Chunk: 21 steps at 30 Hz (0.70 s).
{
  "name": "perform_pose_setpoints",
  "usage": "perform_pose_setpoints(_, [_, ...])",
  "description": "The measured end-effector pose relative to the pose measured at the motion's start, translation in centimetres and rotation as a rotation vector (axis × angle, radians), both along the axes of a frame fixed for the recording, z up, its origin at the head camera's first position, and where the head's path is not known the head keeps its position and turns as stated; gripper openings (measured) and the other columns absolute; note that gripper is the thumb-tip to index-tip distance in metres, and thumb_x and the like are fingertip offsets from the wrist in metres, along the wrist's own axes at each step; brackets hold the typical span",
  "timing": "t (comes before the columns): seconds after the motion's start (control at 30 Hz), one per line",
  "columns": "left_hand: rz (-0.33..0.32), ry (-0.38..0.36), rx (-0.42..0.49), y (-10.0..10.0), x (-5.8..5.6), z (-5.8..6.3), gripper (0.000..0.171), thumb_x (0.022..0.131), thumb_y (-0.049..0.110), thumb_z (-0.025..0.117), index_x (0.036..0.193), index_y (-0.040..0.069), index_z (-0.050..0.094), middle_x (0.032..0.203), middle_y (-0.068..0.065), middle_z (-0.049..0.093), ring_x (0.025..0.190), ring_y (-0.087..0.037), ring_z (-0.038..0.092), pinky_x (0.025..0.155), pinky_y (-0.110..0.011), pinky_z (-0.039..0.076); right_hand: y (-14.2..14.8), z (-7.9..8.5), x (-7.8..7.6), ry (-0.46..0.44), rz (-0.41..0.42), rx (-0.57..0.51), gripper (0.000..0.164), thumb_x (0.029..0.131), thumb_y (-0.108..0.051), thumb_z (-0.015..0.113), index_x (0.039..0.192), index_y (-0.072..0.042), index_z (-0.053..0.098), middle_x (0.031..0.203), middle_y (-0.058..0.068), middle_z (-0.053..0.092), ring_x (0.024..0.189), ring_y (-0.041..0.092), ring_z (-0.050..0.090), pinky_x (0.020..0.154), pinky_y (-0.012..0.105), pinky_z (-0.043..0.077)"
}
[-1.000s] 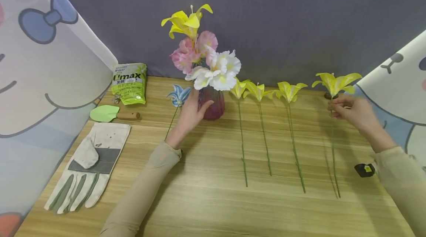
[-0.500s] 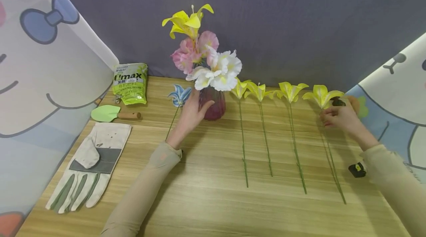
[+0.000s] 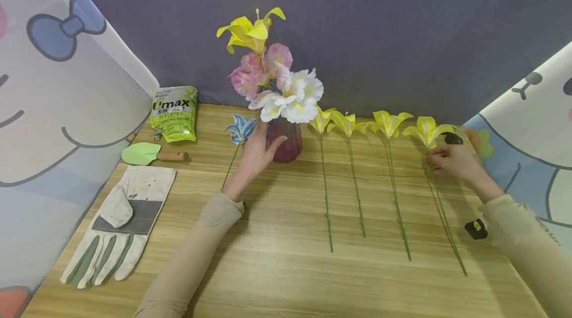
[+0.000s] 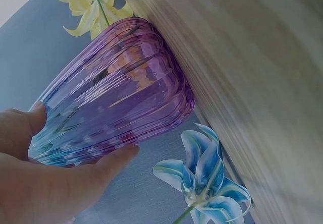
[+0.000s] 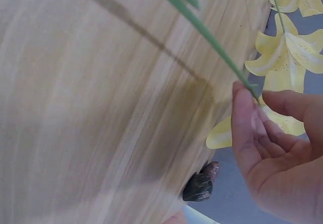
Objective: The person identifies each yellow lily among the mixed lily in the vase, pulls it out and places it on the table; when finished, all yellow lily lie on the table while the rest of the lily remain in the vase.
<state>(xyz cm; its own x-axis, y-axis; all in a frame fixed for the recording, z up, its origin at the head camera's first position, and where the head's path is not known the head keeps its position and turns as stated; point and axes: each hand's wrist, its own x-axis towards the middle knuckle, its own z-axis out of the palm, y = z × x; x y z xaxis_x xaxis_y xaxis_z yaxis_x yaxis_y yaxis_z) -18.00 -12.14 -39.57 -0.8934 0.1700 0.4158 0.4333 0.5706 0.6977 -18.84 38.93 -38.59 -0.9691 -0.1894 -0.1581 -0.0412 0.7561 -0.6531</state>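
Note:
My left hand (image 3: 253, 157) holds the ribbed glass vase (image 3: 286, 144), pinkish-purple at its base, around its left side; in the left wrist view thumb and fingers lie on either side of the glass (image 4: 126, 82). A yellow lily (image 3: 250, 30), pink flowers (image 3: 250, 72) and a white flower (image 3: 292, 95) rise from the vase. My right hand (image 3: 456, 163) pinches the green stem (image 5: 212, 42) of another yellow lily (image 3: 428, 131) just under its bloom. A blue lily (image 3: 240, 128) lies beside my left hand.
Several yellow lilies lie in a row between the vase and my right hand, one lily (image 3: 390, 123) nearest it. Dark stones (image 5: 199, 183) sit behind that hand. At left are a fertilizer bag (image 3: 174, 113), a green trowel (image 3: 142, 153) and a work glove (image 3: 120, 223).
My right hand has moved left and a little down with the yellow lily, bringing it closer to the row. My left hand has stayed on the vase.

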Motion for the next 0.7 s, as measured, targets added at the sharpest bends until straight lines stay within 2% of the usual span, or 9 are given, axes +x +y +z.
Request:
perform_pose_setpoints(0.07, [0.004, -0.002, -0.003, 0.0, 0.0, 0.0, 0.085, 0.104, 0.015, 0.073, 0.168, -0.004, 0.019, 0.167, -0.031, 0.031, 0.151, -0.045, 0.038, 0.123, -0.056, 0.036, 0.1, 0.1, 0.0, 0.028, 0.003, -0.011, 0.039, 0.108, -0.004, 0.052, 0.125, 0.031, 0.055, 0.095, 0.034, 0.074, 0.066, 0.008, 0.073, 0.063, 0.027, 0.063])
perform_pose_setpoints(0.17, [0.005, -0.005, -0.004, 0.0, 0.0, 0.0, 0.085, 0.104, 0.016, 0.073, 0.168, -0.004, 0.02, 0.167, -0.031, 0.032, 0.151, -0.046, 0.038, 0.123, -0.056, 0.036, 0.1, 0.7, 0.1, 0.123, 0.014, 0.077, 0.036, 0.107, -0.004, 0.052, 0.121, 0.027, 0.06, 0.093, 0.034, 0.074, 0.063, 0.006, 0.07, 0.06, 0.021, 0.059])
perform_pose_setpoints(0.2, [0.005, -0.005, -0.005, 0.0, 0.0, 0.0, 0.085, 0.104, 0.016, 0.073, 0.168, -0.004, 0.02, 0.167, -0.031, 0.032, 0.151, -0.046, 0.038, 0.123, -0.056, 0.036, -0.1, 1.0, 0.1, 0.159, 0.018, 0.105, 0.034, 0.106, -0.004, 0.053, 0.12, 0.026, 0.061, 0.094, 0.034, 0.074, 0.063, 0.004, 0.069, 0.064, 0.022, 0.057])
perform_pose_setpoints(0.3, [0.002, -0.008, -0.003, 0.0, 0.0, 0.0, 0.085, 0.105, 0.016, 0.072, 0.168, -0.004, 0.019, 0.167, -0.031, 0.031, 0.151, -0.046, 0.038, 0.122, -0.057, 0.036, -1.1, 2.5, 0.3, 0.256, 0.032, 0.194, 0.028, 0.108, -0.006, 0.056, 0.116, 0.019, 0.066, 0.095, 0.031, 0.075, 0.061, -0.002, 0.065, 0.06, 0.019, 0.053])
perform_pose_setpoints(0.4, [-0.002, -0.013, -0.001, 0.0, 0.0, -0.1, 0.085, 0.105, 0.016, 0.072, 0.168, -0.003, 0.019, 0.168, -0.03, 0.03, 0.152, -0.045, 0.037, 0.122, -0.057, 0.037, -3.1, 4.4, 0.7, 0.311, 0.044, 0.159, 0.028, 0.11, -0.009, 0.056, 0.119, 0.015, 0.068, 0.1, 0.03, 0.075, 0.063, -0.008, 0.064, 0.058, 0.019, 0.053])
perform_pose_setpoints(0.43, [-0.003, -0.015, 0.001, 0.1, 0.0, -0.1, 0.085, 0.105, 0.016, 0.072, 0.168, -0.003, 0.018, 0.168, -0.03, 0.03, 0.152, -0.045, 0.037, 0.122, -0.057, 0.037, -4.0, 5.2, 0.9, 0.317, 0.048, 0.142, 0.029, 0.111, -0.011, 0.055, 0.122, 0.013, 0.068, 0.103, 0.029, 0.075, 0.065, -0.008, 0.064, 0.053, 0.017, 0.053])
perform_pose_setpoints(0.53, [-0.003, -0.016, 0.001, 0.1, 0.1, -0.1, 0.085, 0.105, 0.017, 0.072, 0.168, -0.003, 0.018, 0.168, -0.03, 0.03, 0.151, -0.046, 0.038, 0.121, -0.057, 0.037, -7.0, 7.5, 1.1, 0.361, 0.06, 0.074, 0.03, 0.112, -0.015, 0.056, 0.126, 0.008, 0.07, 0.108, 0.028, 0.075, 0.07, -0.012, 0.063, 0.056, 0.015, 0.053])
perform_pose_setpoints(0.7, [-0.004, -0.002, -0.001, 0.0, 0.0, -0.1, 0.085, 0.105, 0.016, 0.072, 0.168, -0.004, 0.017, 0.168, -0.031, 0.031, 0.151, -0.045, 0.039, 0.122, -0.056, 0.037, -12.8, 11.1, 0.6, 0.37, 0.106, -0.126, 0.028, 0.112, -0.019, 0.059, 0.129, 0.0, 0.07, 0.113, 0.012, 0.078, 0.084, -0.001, 0.071, 0.067, 0.017, 0.058])
